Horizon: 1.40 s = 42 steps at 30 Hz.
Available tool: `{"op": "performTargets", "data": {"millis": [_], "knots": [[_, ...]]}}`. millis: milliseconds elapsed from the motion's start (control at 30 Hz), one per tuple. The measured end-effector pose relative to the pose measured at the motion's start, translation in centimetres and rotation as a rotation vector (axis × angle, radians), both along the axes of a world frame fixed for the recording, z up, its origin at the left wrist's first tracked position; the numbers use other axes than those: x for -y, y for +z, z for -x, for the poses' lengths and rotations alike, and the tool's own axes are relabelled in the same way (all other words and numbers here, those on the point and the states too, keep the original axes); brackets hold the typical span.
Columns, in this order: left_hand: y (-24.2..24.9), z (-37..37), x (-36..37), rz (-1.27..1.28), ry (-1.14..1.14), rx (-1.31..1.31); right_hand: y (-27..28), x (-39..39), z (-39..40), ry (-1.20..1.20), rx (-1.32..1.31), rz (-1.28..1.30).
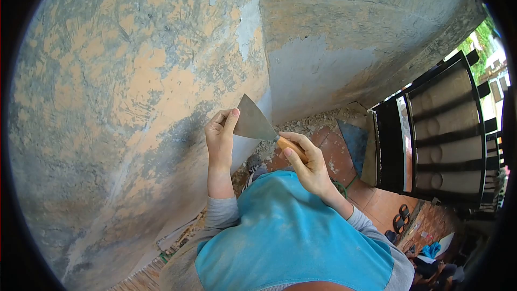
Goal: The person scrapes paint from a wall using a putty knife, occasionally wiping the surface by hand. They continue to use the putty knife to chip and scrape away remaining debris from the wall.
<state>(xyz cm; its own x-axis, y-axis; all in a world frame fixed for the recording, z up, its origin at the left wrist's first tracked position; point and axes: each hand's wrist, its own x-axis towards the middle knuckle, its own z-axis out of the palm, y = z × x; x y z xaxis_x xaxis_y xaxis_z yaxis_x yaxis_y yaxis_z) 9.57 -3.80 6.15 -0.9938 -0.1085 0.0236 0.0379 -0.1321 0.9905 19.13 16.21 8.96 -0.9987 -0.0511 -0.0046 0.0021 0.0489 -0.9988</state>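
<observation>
A putty knife with a wide metal blade [254, 121] and a wooden handle is held up in front of the wall corner. My right hand [308, 163] is wrapped round the handle, its thumb on top. At the blade's left edge, my left hand [221, 132] pinches the metal between thumb and fingers. The blade points up and to the left. Behind it, the left wall [145, 75] shows patchy grey and tan paint. The right wall [328, 70] has a smoother grey patch low down.
Paint flakes [318, 121] lie along the wall base on the reddish tiled floor [377, 202]. A black metal gate [444, 134] stands at the right. Sandals [401, 218] lie on the floor below it, with assorted items [431, 250] at the lower right.
</observation>
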Motion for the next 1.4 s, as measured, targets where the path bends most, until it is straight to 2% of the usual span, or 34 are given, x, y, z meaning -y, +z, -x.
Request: {"op": "performTargets", "data": {"millis": [133, 233, 300, 333, 433, 467, 600, 667, 833, 867, 967, 1067, 1167, 1300, 1400], "knots": [[1.0, 3.5, 2.7, -0.054, -0.154, -0.034, 1.8, 3.1, 1.2, -0.214, -0.138, 0.099], [3.4, 4.8, 3.1, -0.070, -0.327, -0.035, 2.4, 5.0, 2.7, -0.437, -0.442, -0.201], [4.3, 5.6, 2.9, -0.093, -0.449, -0.066, 3.8, 6.4, 4.0, -0.494, -0.517, -0.352], [4.6, 6.2, 3.3, -0.047, -0.608, -0.099, 4.8, 7.5, 4.9, -0.524, -0.550, -0.404], [6.6, 6.8, 1.6, -0.374, -0.723, -0.134, 6.2, 10.8, 7.2, -0.532, -0.640, -0.477], [7.4, 7.2, 1.1, -0.410, -0.769, -0.155, 6.4, 11.9, 7.6, -0.518, -0.640, -0.460], [8.5, 8.5, -0.2, -0.748, -0.769, -0.038, 5.8, 14.0, 8.5, -0.412, -0.573, -0.392], [7.7, 9.3, -0.1, -0.700, -0.761, -0.016, 4.9, 14.1, 8.7, -0.331, -0.486, -0.280], [7.0, 10.0, -0.4, -0.657, -0.718, 0.098, 3.9, 13.7, 10.3, -0.409, -0.458, -0.147], [7.5, 9.8, -0.7, -0.639, -0.646, 0.163, 3.4, 13.7, 10.4, -0.421, -0.420, -0.114], [7.7, 9.3, -1.6, -0.591, -0.504, 0.176, 2.6, 13.6, 11.2, -0.483, -0.371, -0.026], [8.0, 9.5, -2.5, -0.609, -0.499, 0.143, 1.7, 13.2, 12.2, -0.525, -0.435, 0.002], [8.5, 9.6, -3.5, -0.596, -0.484, 0.146, 2.4, 12.7, 12.7, -0.484, -0.302, 0.143], [6.7, 9.5, -2.8, -0.587, -0.543, 0.151, 0.9, 13.3, 11.9, -0.548, -0.407, 0.092], [6.6, 9.2, -2.8, -0.573, -0.505, 0.198, 0.7, 12.6, 12.2, -0.473, -0.326, 0.118]]}}
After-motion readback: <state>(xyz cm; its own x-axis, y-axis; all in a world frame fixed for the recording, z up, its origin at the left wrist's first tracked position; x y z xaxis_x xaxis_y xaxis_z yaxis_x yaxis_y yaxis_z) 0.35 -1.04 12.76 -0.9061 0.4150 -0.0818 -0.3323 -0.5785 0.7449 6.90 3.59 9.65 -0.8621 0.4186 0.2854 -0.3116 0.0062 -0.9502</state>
